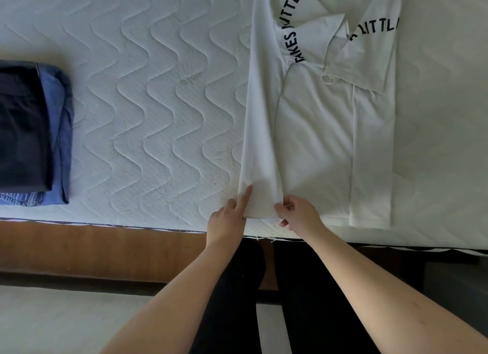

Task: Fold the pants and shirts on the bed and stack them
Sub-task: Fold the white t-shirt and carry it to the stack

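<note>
The white T-shirt [317, 121] lies lengthwise on the quilted mattress [148, 102], toward three o'clock from the middle of the bed, with its hem at the near edge and black lettering up at twelve o'clock. Both side panels look already turned in, and a sleeve is folded across the chest.

The left hand [227, 216] has its forefinger straight out, pressing on the corner of the left panel, while the other fingers seem tucked under the hem (I cannot see whether they have cloth between them). The right hand [298, 212] is curled and pinching the hem just beside it, at the panel's inner edge.

The danger I see is in the lift. Both hands are bunched at the left end of the hem, so if they carry it toward the collar from there, the right-hand panel, which nobody holds, may slide open or lag and leave a crooked fold. The cloth looks thin and slippery, so the stacked layers could shear apart, and the folded sleeve could flop out.

The hem also sits right at the mattress edge; a tug toward six o'clock could drag it over the side.

The folded pants [31, 131], a dark pair on blue jeans, wait at nine o'clock, well apart.
</note>
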`<state>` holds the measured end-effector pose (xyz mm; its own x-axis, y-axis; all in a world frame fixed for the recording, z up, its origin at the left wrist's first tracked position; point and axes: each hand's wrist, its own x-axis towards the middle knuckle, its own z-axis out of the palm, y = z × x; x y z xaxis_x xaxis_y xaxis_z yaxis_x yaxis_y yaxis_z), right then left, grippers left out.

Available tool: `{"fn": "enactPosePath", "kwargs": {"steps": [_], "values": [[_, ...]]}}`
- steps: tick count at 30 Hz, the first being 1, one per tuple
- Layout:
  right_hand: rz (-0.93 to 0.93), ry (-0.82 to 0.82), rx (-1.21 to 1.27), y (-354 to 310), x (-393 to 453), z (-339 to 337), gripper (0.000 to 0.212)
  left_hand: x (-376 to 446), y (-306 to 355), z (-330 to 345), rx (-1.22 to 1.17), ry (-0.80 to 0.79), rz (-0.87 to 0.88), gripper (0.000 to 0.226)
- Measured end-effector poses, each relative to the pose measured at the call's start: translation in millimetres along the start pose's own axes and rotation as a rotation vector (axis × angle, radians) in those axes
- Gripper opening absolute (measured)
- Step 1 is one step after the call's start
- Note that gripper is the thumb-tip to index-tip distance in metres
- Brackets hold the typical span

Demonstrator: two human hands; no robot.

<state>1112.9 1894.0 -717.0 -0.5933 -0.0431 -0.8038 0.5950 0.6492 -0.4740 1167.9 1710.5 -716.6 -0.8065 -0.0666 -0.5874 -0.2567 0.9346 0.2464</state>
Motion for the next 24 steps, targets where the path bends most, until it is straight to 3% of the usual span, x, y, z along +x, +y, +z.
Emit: {"fn": "enactPosePath", "kwargs": {"steps": [4,8,13,18,24], "values": [[-0.015,-0.042,-0.148,-6.7,10.5,-5.6,0.031,6.5,-4.1,-3.3,0.091,-0.092,0.032,0.080],[-0.075,0.165,-0.213,-22.6,30.5,-18.4,0.040,11.1,-7.4,-14.6,0.171,-0.041,0.154,0.067],[-0.094,0.237,0.053,-56.3,69.5,-44.6,0.026,39.7,-2.7,-34.4,0.049,0.068,0.221,0.042],[-0.115,0.245,0.283,-92.1,104.3,-79.2,0.010,92.4,24.8,-62.7,0.013,0.164,0.267,0.040],[-0.126,0.239,0.607,-135.5,133.3,-117.6,0.014,149.1,54.6,-99.8,-0.005,0.263,0.276,0.029]]}}
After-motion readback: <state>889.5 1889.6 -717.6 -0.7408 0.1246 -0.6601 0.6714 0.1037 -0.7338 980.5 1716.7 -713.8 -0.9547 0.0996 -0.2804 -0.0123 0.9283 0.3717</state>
